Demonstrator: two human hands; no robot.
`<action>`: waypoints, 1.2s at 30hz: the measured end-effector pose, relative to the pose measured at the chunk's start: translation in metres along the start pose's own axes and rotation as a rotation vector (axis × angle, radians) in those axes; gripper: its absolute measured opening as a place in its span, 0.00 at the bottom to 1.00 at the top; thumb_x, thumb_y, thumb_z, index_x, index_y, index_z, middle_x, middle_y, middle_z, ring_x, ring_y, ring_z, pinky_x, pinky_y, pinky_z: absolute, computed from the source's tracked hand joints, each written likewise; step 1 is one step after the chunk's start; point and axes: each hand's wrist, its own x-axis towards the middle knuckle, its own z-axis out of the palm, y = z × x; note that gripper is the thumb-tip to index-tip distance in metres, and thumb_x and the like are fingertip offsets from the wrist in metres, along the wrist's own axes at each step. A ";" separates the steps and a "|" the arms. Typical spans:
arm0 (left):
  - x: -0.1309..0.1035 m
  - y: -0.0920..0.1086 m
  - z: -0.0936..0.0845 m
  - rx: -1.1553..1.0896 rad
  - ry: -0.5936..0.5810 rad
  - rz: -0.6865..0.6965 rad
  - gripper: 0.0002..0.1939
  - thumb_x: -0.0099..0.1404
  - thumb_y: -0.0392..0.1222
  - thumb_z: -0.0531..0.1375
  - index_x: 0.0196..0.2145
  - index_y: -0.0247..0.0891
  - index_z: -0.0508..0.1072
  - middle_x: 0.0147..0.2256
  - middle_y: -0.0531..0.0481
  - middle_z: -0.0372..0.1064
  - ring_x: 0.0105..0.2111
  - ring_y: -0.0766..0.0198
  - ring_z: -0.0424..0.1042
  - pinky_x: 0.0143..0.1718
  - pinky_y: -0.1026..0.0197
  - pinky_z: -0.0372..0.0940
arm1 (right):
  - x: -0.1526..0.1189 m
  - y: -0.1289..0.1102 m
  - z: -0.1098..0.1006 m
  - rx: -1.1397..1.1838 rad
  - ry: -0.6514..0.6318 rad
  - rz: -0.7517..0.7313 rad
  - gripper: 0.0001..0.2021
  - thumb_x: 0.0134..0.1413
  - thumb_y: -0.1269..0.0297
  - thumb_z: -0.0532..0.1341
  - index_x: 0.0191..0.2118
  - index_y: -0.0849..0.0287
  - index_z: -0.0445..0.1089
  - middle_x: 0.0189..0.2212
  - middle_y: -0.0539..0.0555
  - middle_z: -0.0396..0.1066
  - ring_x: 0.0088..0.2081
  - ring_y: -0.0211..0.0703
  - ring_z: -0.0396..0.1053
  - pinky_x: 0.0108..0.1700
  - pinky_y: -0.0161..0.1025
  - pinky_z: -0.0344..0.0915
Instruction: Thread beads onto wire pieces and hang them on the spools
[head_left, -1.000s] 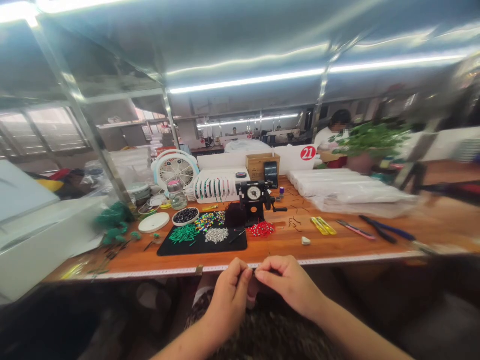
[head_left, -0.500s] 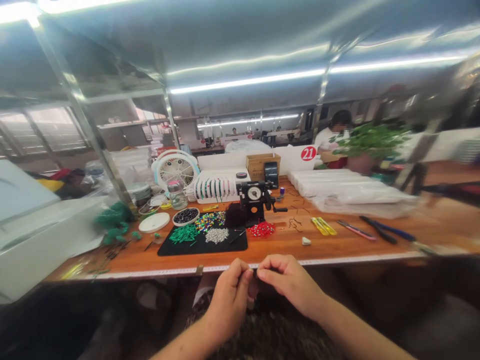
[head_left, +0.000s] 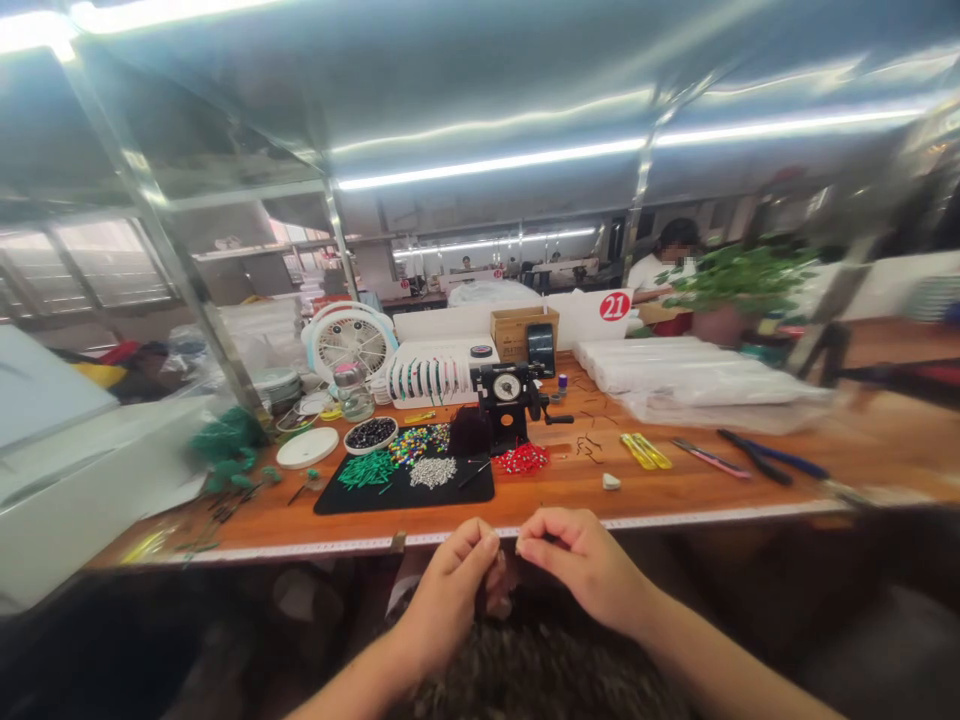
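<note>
At the near edge of the wooden table (head_left: 555,495), in the head view, two bare hands face each other in front of the white printed measuring strip (head_left: 660,520). From the lower left, the left hand (head_left: 448,590) comes up with its forearm slanting inward; its thumb and index finger are closed together at the tips, which point up and towards the right. From the lower right, the right hand (head_left: 596,570) reaches in with the wrist bent a little and the knuckles raised, its thumb and forefinger brought together at the tips and aimed left. A narrow gap separates the two pinches. Whatever lies between either pair of fingertips is too small to make out, so I cannot tell what they are clamped on. Just beyond the left hand lies the flat black mat (head_left: 480,490), apart from the fingers, bearing a pile of thin green sticks (head_left: 367,469), a heap of small silvery beads (head_left: 433,472) and a spread of multicoloured beads (head_left: 411,445). Beside the mat's right side sits a red beaded heap (head_left: 523,459), with the black hand-cranked machine with a round dial (head_left: 507,387) upright behind it.
</note>
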 end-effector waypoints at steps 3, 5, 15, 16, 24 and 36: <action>0.001 -0.001 0.001 -0.104 0.027 -0.015 0.16 0.60 0.47 0.58 0.23 0.38 0.56 0.17 0.61 0.49 0.16 0.74 0.48 0.18 0.71 0.47 | -0.001 -0.001 0.001 0.023 0.005 -0.004 0.11 0.52 0.59 0.59 0.24 0.60 0.66 0.20 0.49 0.69 0.22 0.36 0.63 0.25 0.33 0.60; 0.000 0.000 0.002 -0.119 0.023 -0.012 0.16 0.61 0.46 0.58 0.23 0.37 0.57 0.17 0.61 0.49 0.16 0.74 0.49 0.18 0.71 0.47 | -0.001 -0.001 0.001 0.025 0.006 -0.006 0.12 0.52 0.58 0.59 0.25 0.60 0.66 0.20 0.49 0.68 0.22 0.36 0.63 0.25 0.33 0.60; -0.013 0.017 0.005 0.061 -0.064 -0.056 0.19 0.59 0.52 0.59 0.23 0.37 0.57 0.16 0.61 0.48 0.17 0.74 0.44 0.20 0.68 0.44 | -0.003 0.004 -0.014 -0.363 0.405 -0.216 0.13 0.59 0.57 0.53 0.42 0.57 0.69 0.37 0.57 0.70 0.41 0.48 0.67 0.44 0.42 0.63; -0.013 0.017 0.005 0.062 -0.060 -0.058 0.19 0.59 0.52 0.59 0.23 0.37 0.58 0.16 0.61 0.48 0.17 0.74 0.44 0.20 0.68 0.44 | -0.005 0.003 -0.014 -0.413 0.453 -0.276 0.13 0.59 0.58 0.54 0.43 0.57 0.69 0.41 0.59 0.68 0.45 0.49 0.65 0.47 0.44 0.61; -0.012 0.014 0.000 0.454 0.006 0.092 0.17 0.62 0.51 0.55 0.23 0.37 0.62 0.20 0.54 0.60 0.22 0.69 0.57 0.25 0.66 0.54 | -0.016 0.002 0.013 0.056 -0.146 0.095 0.11 0.58 0.55 0.55 0.34 0.58 0.62 0.23 0.47 0.63 0.21 0.34 0.59 0.23 0.32 0.58; 0.049 0.003 -0.030 1.352 0.240 0.301 0.12 0.66 0.41 0.48 0.29 0.38 0.67 0.30 0.48 0.65 0.33 0.59 0.65 0.38 0.58 0.59 | -0.006 0.021 0.007 -0.017 0.038 0.080 0.11 0.56 0.62 0.55 0.25 0.60 0.63 0.21 0.47 0.65 0.25 0.35 0.62 0.30 0.32 0.58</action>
